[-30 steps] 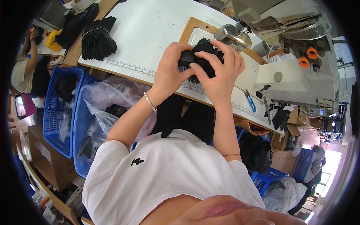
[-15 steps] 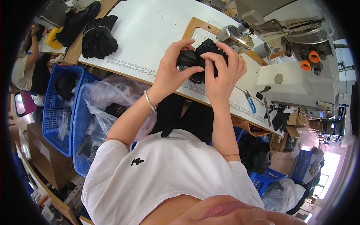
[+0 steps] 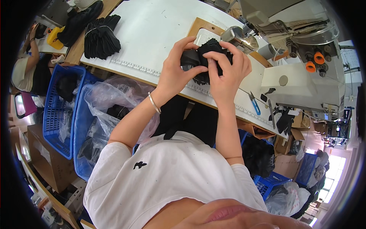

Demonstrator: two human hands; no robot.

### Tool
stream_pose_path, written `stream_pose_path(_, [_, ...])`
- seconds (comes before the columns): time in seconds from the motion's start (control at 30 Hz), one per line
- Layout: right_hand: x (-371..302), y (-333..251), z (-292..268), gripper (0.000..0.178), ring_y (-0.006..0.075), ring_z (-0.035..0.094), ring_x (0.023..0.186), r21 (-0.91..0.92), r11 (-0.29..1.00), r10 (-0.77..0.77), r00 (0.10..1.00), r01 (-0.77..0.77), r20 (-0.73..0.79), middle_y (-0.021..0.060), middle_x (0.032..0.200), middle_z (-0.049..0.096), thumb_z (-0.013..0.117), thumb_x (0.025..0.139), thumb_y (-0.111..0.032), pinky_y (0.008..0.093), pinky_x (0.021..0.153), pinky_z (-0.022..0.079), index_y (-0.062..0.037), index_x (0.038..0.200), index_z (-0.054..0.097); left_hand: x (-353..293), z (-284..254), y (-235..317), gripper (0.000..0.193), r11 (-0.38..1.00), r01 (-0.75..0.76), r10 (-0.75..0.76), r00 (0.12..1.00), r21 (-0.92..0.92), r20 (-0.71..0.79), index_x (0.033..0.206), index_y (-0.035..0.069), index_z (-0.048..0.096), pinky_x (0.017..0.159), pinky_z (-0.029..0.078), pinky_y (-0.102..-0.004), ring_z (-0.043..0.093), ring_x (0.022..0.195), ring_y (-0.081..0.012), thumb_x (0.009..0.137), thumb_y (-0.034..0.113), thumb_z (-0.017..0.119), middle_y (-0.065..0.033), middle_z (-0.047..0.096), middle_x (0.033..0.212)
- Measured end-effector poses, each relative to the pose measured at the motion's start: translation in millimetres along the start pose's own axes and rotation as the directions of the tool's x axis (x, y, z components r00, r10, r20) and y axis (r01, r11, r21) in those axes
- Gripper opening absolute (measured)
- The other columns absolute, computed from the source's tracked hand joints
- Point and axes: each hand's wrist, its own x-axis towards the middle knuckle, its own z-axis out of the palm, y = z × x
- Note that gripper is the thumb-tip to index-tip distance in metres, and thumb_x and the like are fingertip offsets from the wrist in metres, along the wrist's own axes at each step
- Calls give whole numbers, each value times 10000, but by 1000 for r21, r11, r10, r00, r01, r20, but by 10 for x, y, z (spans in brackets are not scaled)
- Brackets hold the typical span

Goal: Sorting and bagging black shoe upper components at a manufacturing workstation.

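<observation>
grip, head view: two bare hands, both curled part closed on black pieces. left hand (image 3: 172, 72): thumb below, fingers above, a smooth black fold (image 3: 189, 58) between, the gap as wide as the fold. right hand (image 3: 225, 78): fingers bent over a black stack (image 3: 209, 46), thumb at its near side, hold snug.

placement: fold and stack side by side, fold at left, both over the white table (image 3: 152, 32) by its near edge, partly in front of a pale plate (image 3: 205, 35) in a wooden surround (image 3: 195, 27). whether fold and stack are joined: cannot tell.

change: a second ago the right thumb reached across to the left thumb; now it is drawn back to the stack, and more of the fold shows, as a rounded curl. over the last half second, little shift. reading: each hand seems now to bear its own part, the fold not yet clear of the stack.

nearby: tied bundle (image 3: 101, 40) of black pieces, well to the left; clippers (image 3: 254, 105), blue handles, right of the right hand; sewing machine (image 3: 299, 82), far right.
</observation>
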Motion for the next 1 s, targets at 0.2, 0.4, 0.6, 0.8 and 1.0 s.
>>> stream_pose_path(0.2, [25, -34, -49, 80, 228, 490, 1209, 45, 999, -7, 998, 4, 55, -39, 1257, 595, 761, 815, -222, 470, 1109, 216, -226, 893, 744, 10, 18, 6, 826, 999, 33, -33, 999, 30, -26, 1417, 77, 456, 913, 545, -350, 647, 1074, -253, 699, 49, 864, -119, 646, 1178])
stream_pose_path(0.4, [-2, 12, 22, 119, 224, 480, 1218, 8, 999, 34, 999, -34, 15, -35, 1268, 582, 787, 795, -269, 473, 1097, 219, -233, 898, 740, 14, 48, -31, 877, 985, -92, 103, 992, 147, -68, 1440, 90, 405, 904, 554, -329, 645, 1020, -215, 700, 19, 870, -122, 616, 1185])
stream_pose_path(0.6, [25, -34, -51, 109, 226, 483, 1213, 47, 999, -16, 999, 13, 47, -29, 1257, 582, 784, 797, -245, 484, 1096, 217, -224, 888, 727, -10, 61, -75, 967, 1000, -6, 7, 997, 15, -72, 1478, 121, 347, 884, 547, -370, 622, 1049, -267, 676, 28, 878, -124, 593, 1158])
stream_pose_path(0.8, [-11, -15, -14, 107, 230, 484, 1213, -6, 1000, 27, 1000, -26, 8, -27, 1251, 582, 779, 798, -230, 488, 1094, 222, -207, 888, 726, 4, 72, -85, 961, 999, -35, 34, 997, -19, -63, 1484, 131, 345, 876, 563, -356, 627, 1043, -251, 689, 9, 871, -121, 600, 1151])
stream_pose_path(1.0, [-2, -6, 3, 120, 234, 486, 1201, -8, 1000, 29, 1000, -29, 11, -26, 1245, 579, 781, 793, -227, 487, 1090, 227, -212, 891, 713, 6, 60, -97, 952, 999, -27, 25, 998, -27, -61, 1486, 128, 347, 864, 564, -342, 629, 1039, -237, 698, 10, 867, -119, 607, 1143])
